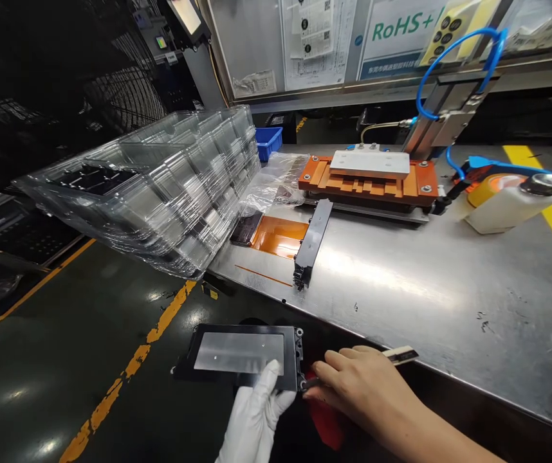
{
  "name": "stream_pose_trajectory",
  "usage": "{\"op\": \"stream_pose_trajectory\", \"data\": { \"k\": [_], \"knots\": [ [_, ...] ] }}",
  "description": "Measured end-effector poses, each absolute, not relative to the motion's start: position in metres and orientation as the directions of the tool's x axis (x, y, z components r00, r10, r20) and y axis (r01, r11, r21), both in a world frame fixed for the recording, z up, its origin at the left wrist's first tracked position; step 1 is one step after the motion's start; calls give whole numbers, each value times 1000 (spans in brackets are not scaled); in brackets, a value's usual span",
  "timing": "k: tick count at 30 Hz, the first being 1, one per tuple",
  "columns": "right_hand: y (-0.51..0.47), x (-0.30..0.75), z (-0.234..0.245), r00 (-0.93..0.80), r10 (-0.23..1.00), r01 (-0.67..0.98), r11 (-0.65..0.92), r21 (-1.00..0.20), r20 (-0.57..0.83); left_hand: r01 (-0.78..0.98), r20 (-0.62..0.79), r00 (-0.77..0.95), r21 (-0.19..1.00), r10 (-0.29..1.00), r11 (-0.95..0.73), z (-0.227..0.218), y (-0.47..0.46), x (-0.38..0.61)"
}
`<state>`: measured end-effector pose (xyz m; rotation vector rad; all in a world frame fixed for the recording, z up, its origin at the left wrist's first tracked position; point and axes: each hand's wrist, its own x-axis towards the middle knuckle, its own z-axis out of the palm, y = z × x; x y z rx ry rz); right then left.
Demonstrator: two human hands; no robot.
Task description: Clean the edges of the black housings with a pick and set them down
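Note:
My left hand [255, 415], in a white glove, grips a black plastic panel [242, 355] with a translucent window by its lower right edge, the thumb lying on its face. This panel is held in the air in front of the bench edge; small mounting lugs stick out at its corners. In my bare right hand [365, 389] is a slim knife-like tool [404, 355], its pale handle end with a dark label jutting out behind the fingers. The tool's narrow dark front end meets the panel's lower right corner; whether it cuts there cannot be made out.
On the metal bench [353, 270] are an orange fixture [322, 173] with a pneumatic press, a grey bar [313, 238], an amber sheet [280, 236] and a white bottle [502, 206]. Stacked clear trays [179, 186] overhang its left end, near a blue bin [269, 141].

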<state>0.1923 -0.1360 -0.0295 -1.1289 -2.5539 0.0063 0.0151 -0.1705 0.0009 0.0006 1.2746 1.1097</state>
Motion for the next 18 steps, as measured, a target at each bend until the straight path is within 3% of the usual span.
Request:
{"op": "stream_pose_trajectory", "data": {
  "k": [5,12,18],
  "knots": [
    [-137,196,-29,-667,683,673,723,-153,297,-579,-725,59,535,686,616,-3,-171,6],
    [-137,201,-30,-609,717,668,694,-268,340,-622,-718,50,522,694,584,-6,-171,5],
    [-138,199,-28,-568,728,692,675,-256,384,-611,-706,-101,600,701,517,1,-177,13]
  ]
}}
